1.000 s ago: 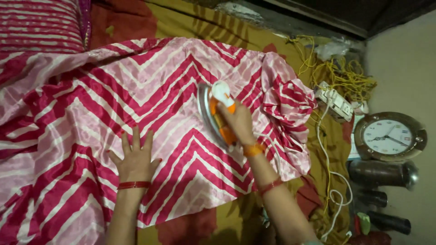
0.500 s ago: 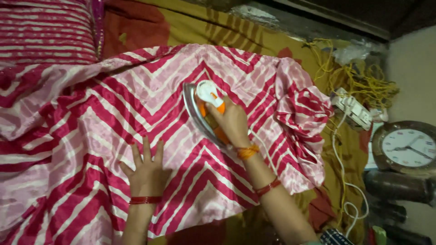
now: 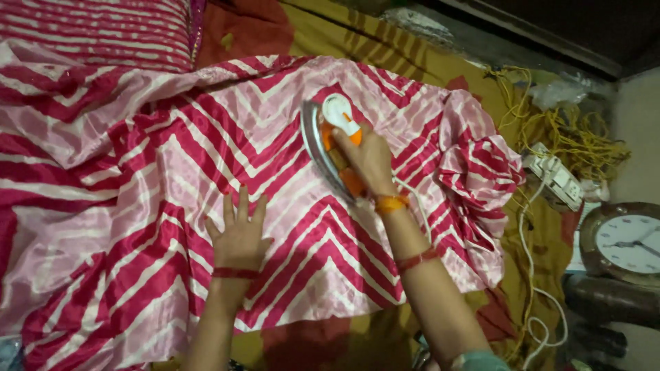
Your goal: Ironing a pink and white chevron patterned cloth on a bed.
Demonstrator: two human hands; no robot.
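A shiny pink, red and white zigzag-striped cloth lies spread out over a yellow-and-red patterned cover. My right hand grips the handle of an orange and white electric iron, tilted with its metal sole facing left, on the cloth. My left hand presses flat on the cloth with fingers spread, below and left of the iron. The cloth bunches into folds at its right end.
A white power strip with a white cord lies right of the cloth, next to tangled yellow cord. A round wall clock leans at the far right. A striped pillow sits at the top left.
The iron and my right hand have slid a little up and left over the cloth. My left hand stays flat on the fabric.
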